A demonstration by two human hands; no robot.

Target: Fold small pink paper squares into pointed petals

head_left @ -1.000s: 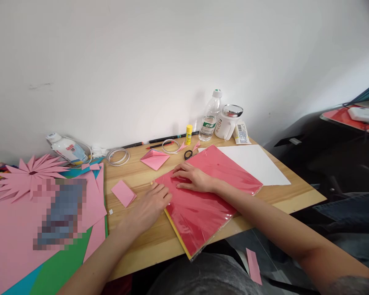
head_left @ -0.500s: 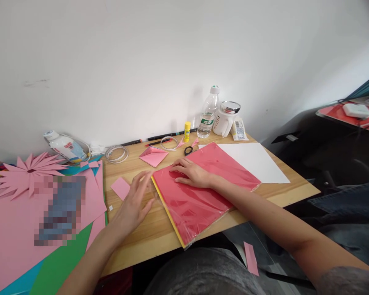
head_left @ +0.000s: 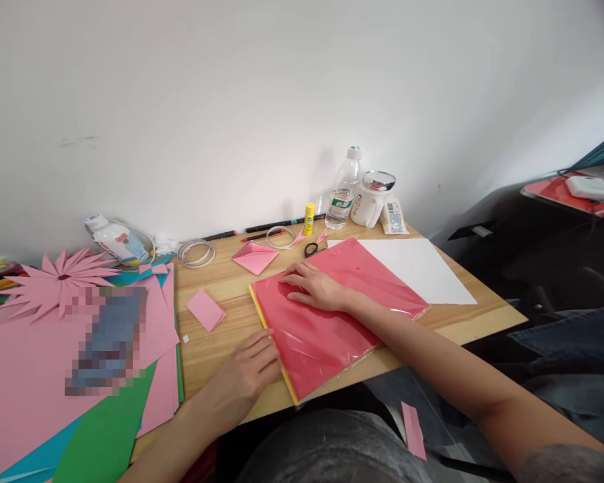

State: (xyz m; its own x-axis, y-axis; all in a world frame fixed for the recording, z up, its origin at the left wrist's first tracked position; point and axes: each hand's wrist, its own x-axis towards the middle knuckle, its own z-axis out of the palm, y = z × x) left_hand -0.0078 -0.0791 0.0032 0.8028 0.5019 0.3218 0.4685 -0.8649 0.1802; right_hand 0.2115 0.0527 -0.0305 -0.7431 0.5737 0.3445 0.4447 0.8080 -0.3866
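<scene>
A pack of red paper [head_left: 327,349] in clear plastic wrap lies flat on the wooden table, with a yellow sheet showing along its left edge. My right hand [head_left: 315,285] rests on top of the pack, fingers stretched out and slightly spread. At the pack's left edge is my left hand [head_left: 256,362], its fingers bent and close together against the yellow edge and plastic; its thumb is hidden. Left of the pack lies a small pink paper rectangle [head_left: 206,310]. Behind it sits a folded pink paper piece [head_left: 254,257].
White paper [head_left: 417,268] lies partly under the pack. Along the wall stand a glue stick [head_left: 309,220], a water bottle [head_left: 341,194] and a white mug [head_left: 370,201]. Scissors [head_left: 312,250] lie behind the pack. Coloured sheets [head_left: 105,422] and a pink paper star [head_left: 63,276] cover the left.
My left hand has moved down and toward me, from beside the pack's upper left corner to the middle of its left edge. My right hand stays on the pack.
</scene>
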